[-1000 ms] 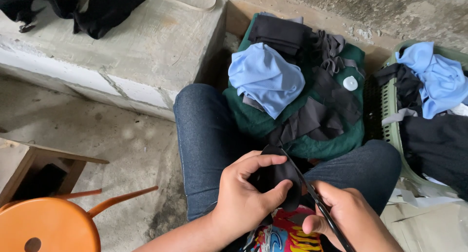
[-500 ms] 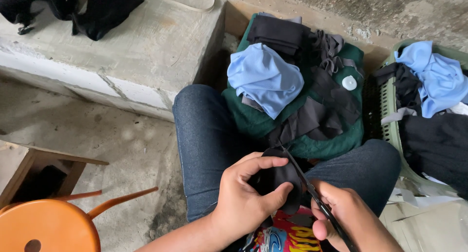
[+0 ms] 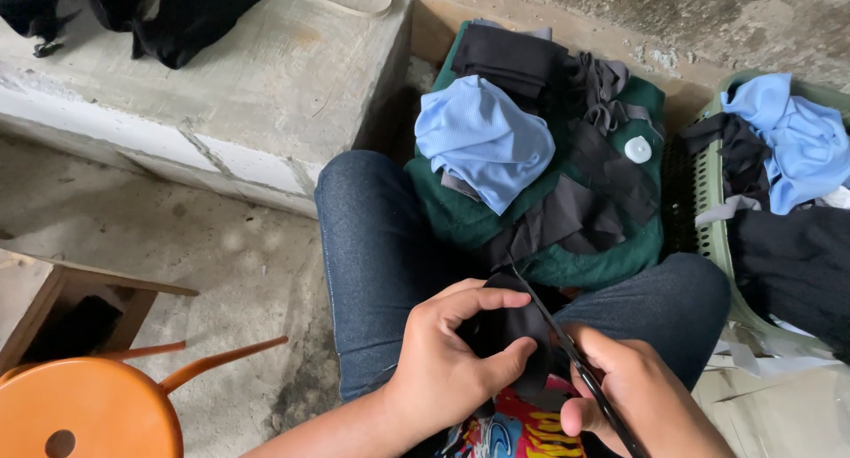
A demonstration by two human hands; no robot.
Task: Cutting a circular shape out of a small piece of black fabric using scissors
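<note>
left hand [image 3: 447, 365]: fingers curled tight, pinching black cloth piece [image 3: 505, 329] over lap | right hand [image 3: 633, 396]: closed round dark scissors [image 3: 567, 347], blades at cloth edge | green pile [image 3: 540, 157] just beyond knees

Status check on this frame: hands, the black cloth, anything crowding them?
Left hand grips black cloth. Right hand holds scissors, blades at the cloth. Green fabric pile just beyond, not touching.

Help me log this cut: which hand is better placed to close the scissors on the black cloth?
Right. The right hand grips the scissors, blades against the black cloth; the left hand only pinches the cloth.
</note>
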